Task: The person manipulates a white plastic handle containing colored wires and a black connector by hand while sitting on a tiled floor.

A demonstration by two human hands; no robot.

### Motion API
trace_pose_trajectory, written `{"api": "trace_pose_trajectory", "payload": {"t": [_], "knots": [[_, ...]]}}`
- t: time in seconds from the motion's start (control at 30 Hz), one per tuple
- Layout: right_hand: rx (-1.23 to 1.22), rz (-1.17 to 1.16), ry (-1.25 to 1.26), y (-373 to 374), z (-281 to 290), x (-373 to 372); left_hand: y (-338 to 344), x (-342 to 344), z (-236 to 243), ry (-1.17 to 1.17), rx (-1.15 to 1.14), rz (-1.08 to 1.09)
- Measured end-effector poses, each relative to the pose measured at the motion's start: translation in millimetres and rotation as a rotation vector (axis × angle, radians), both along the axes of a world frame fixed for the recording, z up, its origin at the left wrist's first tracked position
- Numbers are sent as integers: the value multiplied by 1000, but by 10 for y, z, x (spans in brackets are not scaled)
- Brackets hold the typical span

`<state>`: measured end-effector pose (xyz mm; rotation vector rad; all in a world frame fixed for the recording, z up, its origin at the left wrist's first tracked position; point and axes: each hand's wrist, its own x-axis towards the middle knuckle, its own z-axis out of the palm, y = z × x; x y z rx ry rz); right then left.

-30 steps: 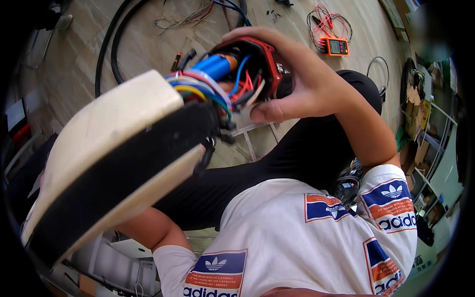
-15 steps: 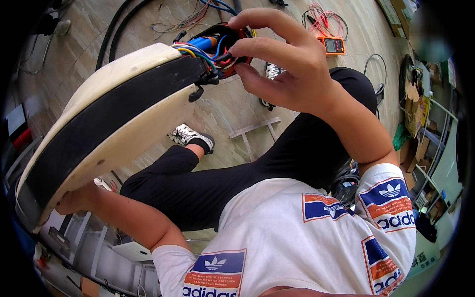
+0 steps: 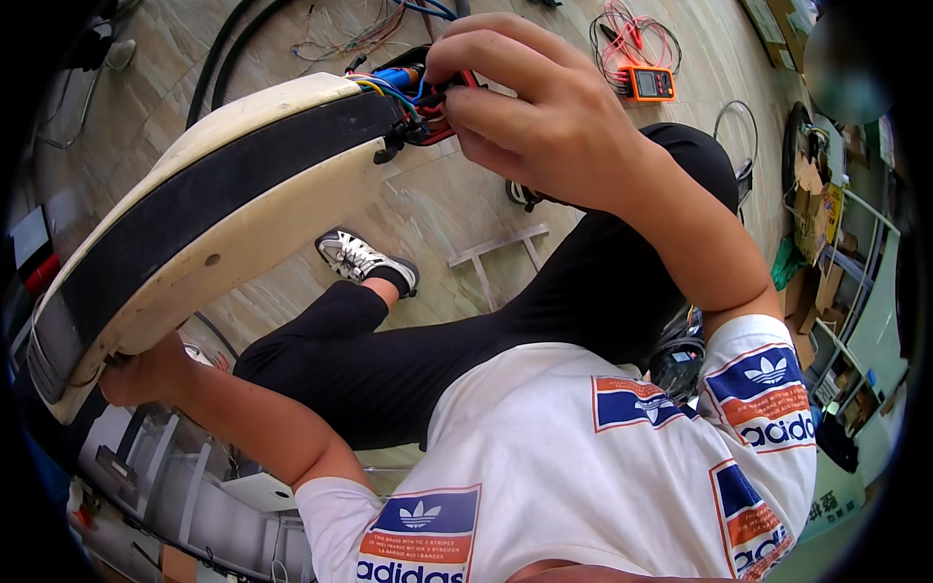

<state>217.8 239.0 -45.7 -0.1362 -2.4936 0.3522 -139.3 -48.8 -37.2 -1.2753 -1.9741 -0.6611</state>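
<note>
A long curved cream-and-black shell (image 3: 228, 175) slants across the left side, its upper end open. Several coloured wires (image 3: 384, 89) and a blue cylindrical part (image 3: 398, 78) show in that open end, next to a red-edged black housing (image 3: 435, 129). My right hand (image 3: 544, 117) is closed at the housing, with fingers bent over its edge; the fingertips are partly hidden. At the shell's lower end, my left hand (image 3: 146, 374) grips the underside, and some of its fingers are out of sight.
An orange multimeter (image 3: 649, 85) with red and black leads lies on the tiled floor, upper right. Black hoses (image 3: 228, 58) and loose wires (image 3: 355, 44) lie at the top. A metal frame piece (image 3: 501, 248) is near my feet. Shelving with boxes (image 3: 826, 262) stands at the right.
My right hand has moved slightly left and its fingers have closed in on the housing. The shell's lower end has risen a little, with my left hand still on it.
</note>
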Motion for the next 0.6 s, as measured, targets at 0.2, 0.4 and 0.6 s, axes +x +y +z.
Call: {"api": "trace_pose_trajectory", "payload": {"t": [0.2,0.4,0.6], "knots": [[57,28,32,26,10,-21,83,100,61,-27,19,-16],[59,51,26,38,-4,-23,214,271,114,-47,51,-72],[61,68,16,42,-9,-19,73,114,80,41,-14,21]]}}
